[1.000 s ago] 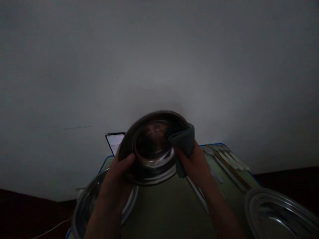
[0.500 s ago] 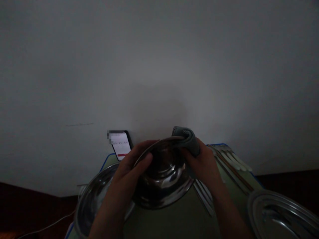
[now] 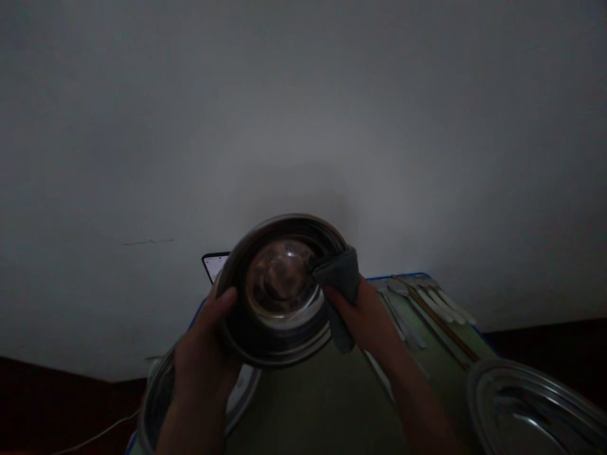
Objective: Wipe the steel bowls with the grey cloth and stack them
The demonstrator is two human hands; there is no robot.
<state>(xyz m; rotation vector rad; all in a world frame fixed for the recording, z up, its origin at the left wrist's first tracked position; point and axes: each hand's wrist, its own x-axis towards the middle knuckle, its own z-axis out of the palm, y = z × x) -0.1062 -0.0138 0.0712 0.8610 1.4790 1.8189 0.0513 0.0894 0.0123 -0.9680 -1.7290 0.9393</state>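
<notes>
A shiny metal bowl (image 3: 284,278) is held up above the table, tilted so that its inside faces me. My left hand (image 3: 206,344) grips its left rim, thumb on the inner side and the fingers hidden behind. On the right side, my right hand (image 3: 367,309) is closed on a folded grey-green cloth (image 3: 339,275). That cloth lies over the bowl's right rim and touches its inner wall.
A larger metal basin (image 3: 159,392) stands at the left, partly behind my left arm. Forks, chopsticks (image 3: 446,325) and other cutlery lie on the green table (image 3: 322,411). Another metal basin (image 3: 535,404) sits at lower right. A phone (image 3: 213,265) leans against the wall.
The bowl has risen and tipped up, so its inside now faces me. My left hand has moved left along with it. The cloth has shifted from the top rim to the right inner side.
</notes>
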